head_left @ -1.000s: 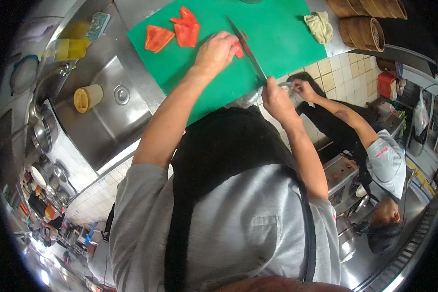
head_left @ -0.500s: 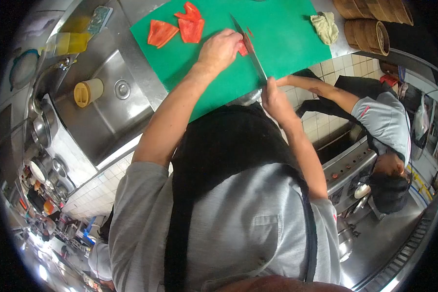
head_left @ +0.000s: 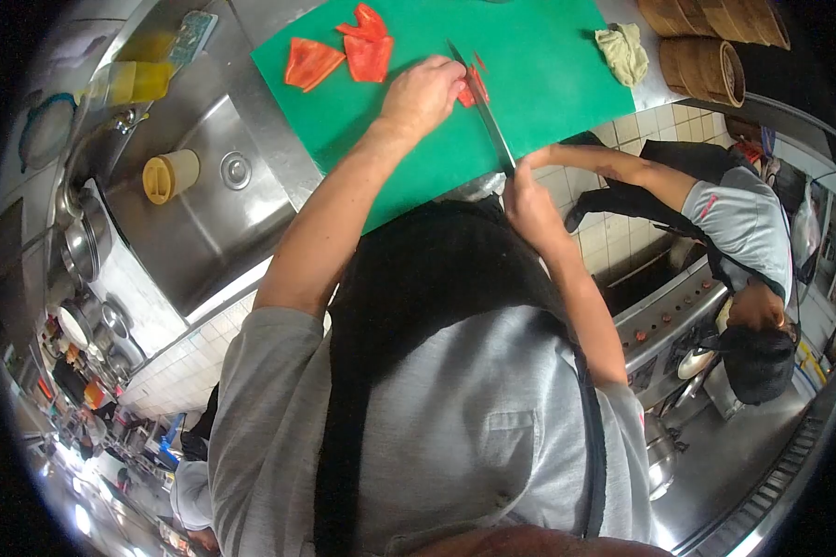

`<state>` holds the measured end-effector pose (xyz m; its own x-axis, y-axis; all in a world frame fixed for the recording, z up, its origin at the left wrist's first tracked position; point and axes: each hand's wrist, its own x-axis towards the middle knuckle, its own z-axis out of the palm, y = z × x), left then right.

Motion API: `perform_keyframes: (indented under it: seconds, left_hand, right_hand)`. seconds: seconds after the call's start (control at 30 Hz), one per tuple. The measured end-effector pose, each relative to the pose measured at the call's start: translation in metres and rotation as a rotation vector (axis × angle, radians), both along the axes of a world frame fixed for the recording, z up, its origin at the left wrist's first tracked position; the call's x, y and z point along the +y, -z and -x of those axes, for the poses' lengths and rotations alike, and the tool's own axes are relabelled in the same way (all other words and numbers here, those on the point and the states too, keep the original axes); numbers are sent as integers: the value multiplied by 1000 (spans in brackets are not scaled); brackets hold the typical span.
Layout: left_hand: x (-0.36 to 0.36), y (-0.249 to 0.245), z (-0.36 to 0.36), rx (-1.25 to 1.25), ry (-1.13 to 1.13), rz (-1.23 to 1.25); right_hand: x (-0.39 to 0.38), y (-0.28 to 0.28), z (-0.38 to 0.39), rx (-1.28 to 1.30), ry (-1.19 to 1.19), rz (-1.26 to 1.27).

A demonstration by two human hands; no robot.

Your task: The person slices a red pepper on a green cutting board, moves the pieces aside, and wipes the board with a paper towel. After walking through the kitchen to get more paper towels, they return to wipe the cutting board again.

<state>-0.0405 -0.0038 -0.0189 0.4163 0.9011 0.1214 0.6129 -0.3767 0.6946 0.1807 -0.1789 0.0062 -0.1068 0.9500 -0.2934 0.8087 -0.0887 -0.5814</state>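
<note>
My left hand (head_left: 424,96) is closed, its curled fingertips pressing a piece of red pepper (head_left: 465,97) onto the green cutting board (head_left: 548,84). In my right hand (head_left: 535,206) is the handle of a long kitchen knife (head_left: 495,130), held at the board's near edge. The blade runs up and away beside my left fingertips, against the pepper. Thin red pepper strips (head_left: 480,63) lie just right of the blade. Farther left on the board are larger flattened pepper pieces (head_left: 313,64). My left fingers partly hide the piece under them.
A crumpled pale cloth (head_left: 621,54) rests at the board's right edge, near round wooden containers (head_left: 702,72). To the left is a steel sink (head_left: 204,232) with a yellow-lidded container (head_left: 170,176). A co-worker (head_left: 743,223) stands close on the right by a stove (head_left: 669,311).
The knife and my right hand have shifted slightly right and nearer to me. More pepper strip shows right of the blade. The co-worker has moved a little.
</note>
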Motion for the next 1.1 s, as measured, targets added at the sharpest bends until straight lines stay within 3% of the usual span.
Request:
perform_keyframes:
  seconds: [0.07,0.17,0.4,0.7,0.93,1.1]
  left_hand:
    - [1,3,1,-29,0,-15]
    - [4,7,3,-29,-15,3]
    - [3,-1,-2,-6,4,2]
    - [0,5,1,-28,-14,-16]
    - [0,7,1,-27,-13,-35]
    - [-2,7,3,-27,-15,-35]
  right_hand:
    - [17,17,-1,36,-40,-82]
    - [32,-1,2,4,-54,-44]
    - [-1,-22,-2,-60,9,41]
    - [31,-3,7,-65,-27,25]
    - [1,-24,7,-55,28,44]
    - [3,-3,7,-21,1,21]
